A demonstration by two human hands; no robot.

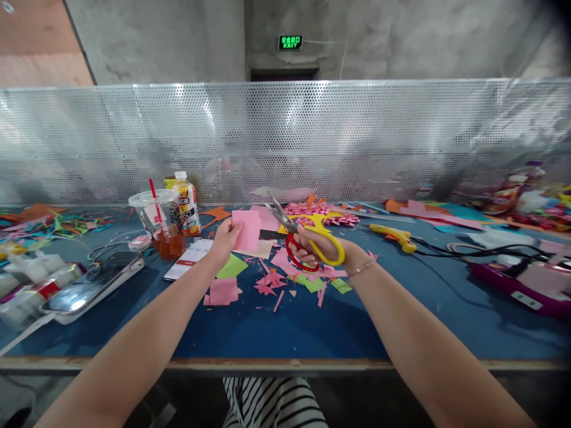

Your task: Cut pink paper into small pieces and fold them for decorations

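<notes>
Pink paper (247,230), a small squarish piece, is up off the table (285,324), pinched at its left edge by the left hand (225,236), thumb and fingers closed on it. It hangs over the middle of the blue top, just left of the scissors (307,238).

The table itself is the big thing here: a wide blue surface, a perforated metal screen (285,139) running along its far edge. To the right lies a purple device (521,285) with black cables around it. At the left sits a phone (91,286), screen up, beside small white bottles (38,264).

Now the containers. A clear plastic cup (158,223) stands left of the paper, lid on, a red straw (154,201) poking through, with brownish drink low in the bottom. Right behind it, touching or nearly so, a yellow bottle (186,205) with a white cap; what is left inside I cannot tell.

The right hand (319,248) grips the scissors, fingers curled through the red and yellow handles, blades parted and pointing up and left towards the paper, not touching it.

A yellow glue gun (395,235) lies beyond the right wrist. A white card (191,257) rests under the left wrist.

Smallest of all: scraps (272,279) of pink and green paper scattered on the blue between the two forearms.
</notes>
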